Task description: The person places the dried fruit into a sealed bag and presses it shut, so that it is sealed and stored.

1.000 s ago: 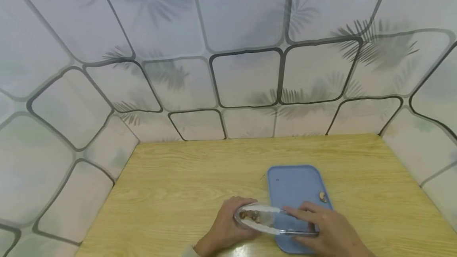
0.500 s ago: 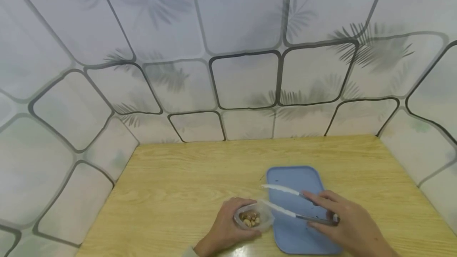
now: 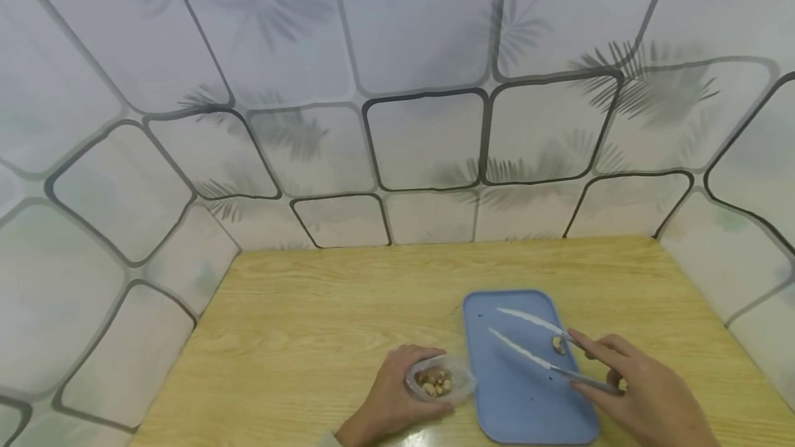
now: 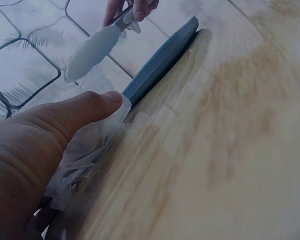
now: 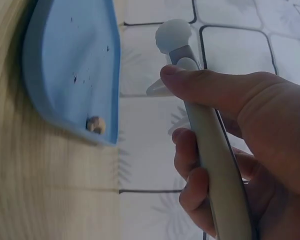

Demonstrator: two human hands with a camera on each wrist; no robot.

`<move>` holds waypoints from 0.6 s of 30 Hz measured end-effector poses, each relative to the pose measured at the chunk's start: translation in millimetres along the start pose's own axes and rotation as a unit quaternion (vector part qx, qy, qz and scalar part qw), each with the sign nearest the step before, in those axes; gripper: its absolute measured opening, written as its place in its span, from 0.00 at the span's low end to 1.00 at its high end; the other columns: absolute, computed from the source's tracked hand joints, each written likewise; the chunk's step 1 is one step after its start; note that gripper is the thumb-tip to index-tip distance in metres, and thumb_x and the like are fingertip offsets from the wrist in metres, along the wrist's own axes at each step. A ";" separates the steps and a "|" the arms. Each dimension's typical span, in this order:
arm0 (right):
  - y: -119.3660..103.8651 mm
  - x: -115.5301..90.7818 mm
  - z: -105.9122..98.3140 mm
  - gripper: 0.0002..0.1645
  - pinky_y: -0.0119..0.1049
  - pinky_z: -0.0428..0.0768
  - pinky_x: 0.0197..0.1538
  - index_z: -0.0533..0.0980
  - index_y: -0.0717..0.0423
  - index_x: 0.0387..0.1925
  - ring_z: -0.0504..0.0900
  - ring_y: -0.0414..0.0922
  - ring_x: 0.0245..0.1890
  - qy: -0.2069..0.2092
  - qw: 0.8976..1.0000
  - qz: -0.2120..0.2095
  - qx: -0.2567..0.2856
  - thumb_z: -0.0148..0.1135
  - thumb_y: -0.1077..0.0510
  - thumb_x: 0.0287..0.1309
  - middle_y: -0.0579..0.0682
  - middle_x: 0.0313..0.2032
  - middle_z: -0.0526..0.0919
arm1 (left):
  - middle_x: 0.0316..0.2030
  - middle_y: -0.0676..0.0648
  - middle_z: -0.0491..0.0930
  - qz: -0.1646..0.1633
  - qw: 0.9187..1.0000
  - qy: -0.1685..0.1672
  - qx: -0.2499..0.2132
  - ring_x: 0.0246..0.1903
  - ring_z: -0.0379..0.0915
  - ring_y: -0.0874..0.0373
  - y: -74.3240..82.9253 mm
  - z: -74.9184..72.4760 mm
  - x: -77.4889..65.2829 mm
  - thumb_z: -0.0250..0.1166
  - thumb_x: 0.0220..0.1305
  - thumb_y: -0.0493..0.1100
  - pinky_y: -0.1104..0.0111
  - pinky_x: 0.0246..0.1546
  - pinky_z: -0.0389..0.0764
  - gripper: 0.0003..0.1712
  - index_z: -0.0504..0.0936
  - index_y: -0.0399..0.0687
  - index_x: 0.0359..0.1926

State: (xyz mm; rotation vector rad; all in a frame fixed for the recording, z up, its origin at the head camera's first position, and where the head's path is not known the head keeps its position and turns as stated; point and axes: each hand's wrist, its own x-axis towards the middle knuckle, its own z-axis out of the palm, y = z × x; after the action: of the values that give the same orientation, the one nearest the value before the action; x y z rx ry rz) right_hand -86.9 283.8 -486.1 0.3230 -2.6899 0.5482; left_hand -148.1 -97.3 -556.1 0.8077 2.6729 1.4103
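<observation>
Wall (image 3: 428,136): soft, even light; bluish-grey high up, paler and warmer low down.
Tabletop (image 3: 323,309): moderate light; small white glare at bottom edge, below left hand (image 3: 395,386).
Tray (image 5: 82,55): dark shadow along its outer rim, right wrist view.
Left wrist view: dim at lower left; wood smeared, washed pale at right.
Right wrist view: cool, muted; wood grain blurred.
Head view: wide-angle stretch toward sides.

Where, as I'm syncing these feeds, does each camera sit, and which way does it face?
Head: on the head, looking forward and down at blue tray; left hand and right hand show.
Left wrist: on that wrist, facing plastic bag; both hands show.
Right wrist: on that wrist, facing tongs; right hand shows.
Shared by both wrist views: tray, tongs.
</observation>
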 end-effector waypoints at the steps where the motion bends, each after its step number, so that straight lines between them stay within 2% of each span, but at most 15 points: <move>1: 2.7 -1.7 -0.5 0.45 0.27 0.62 0.25 0.86 0.41 0.65 0.62 0.21 0.26 -0.002 1.000 0.005 -0.005 0.92 0.50 0.39 0.31 0.36 0.77 | 0.56 0.67 0.86 -0.001 1.000 -0.001 -0.001 0.54 0.77 0.69 0.2 -0.1 0.0 0.88 0.50 0.58 0.62 0.65 0.73 0.42 0.82 0.74 0.67; 8: 19.3 -11.7 -4.6 0.44 0.29 0.65 0.26 0.85 0.47 0.66 0.65 0.21 0.27 -0.038 0.998 0.054 -0.011 0.90 0.48 0.44 0.36 0.37 0.81 | 0.56 0.68 0.86 -0.004 1.000 -0.005 -0.008 0.54 0.77 0.69 0.2 -0.3 0.4 0.88 0.51 0.58 0.62 0.65 0.72 0.41 0.81 0.75 0.67; 15: 30.8 -22.9 -4.9 0.46 0.29 0.64 0.26 0.84 0.44 0.67 0.63 0.21 0.26 -0.023 0.999 0.041 -0.007 0.90 0.50 0.42 0.32 0.35 0.78 | 0.55 0.68 0.86 -0.002 1.000 -0.006 -0.005 0.52 0.76 0.70 -1.6 0.8 -0.2 0.88 0.51 0.58 0.62 0.64 0.71 0.41 0.81 0.75 0.67; 18: 33.9 -24.4 -7.4 0.44 0.29 0.64 0.26 0.84 0.48 0.67 0.63 0.21 0.25 -0.048 0.997 0.062 -0.023 0.88 0.46 0.46 0.35 0.37 0.79 | 0.55 0.67 0.86 0.008 1.000 -0.001 -0.003 0.52 0.76 0.70 -3.1 1.1 -0.4 0.87 0.52 0.58 0.62 0.63 0.72 0.41 0.82 0.73 0.67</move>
State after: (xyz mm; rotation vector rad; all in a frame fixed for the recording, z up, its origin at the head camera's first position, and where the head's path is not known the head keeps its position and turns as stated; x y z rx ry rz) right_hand -72.5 320.9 -500.8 0.1753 -2.8260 0.5180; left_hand -148.8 -98.0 -559.2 0.8305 2.6662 1.4180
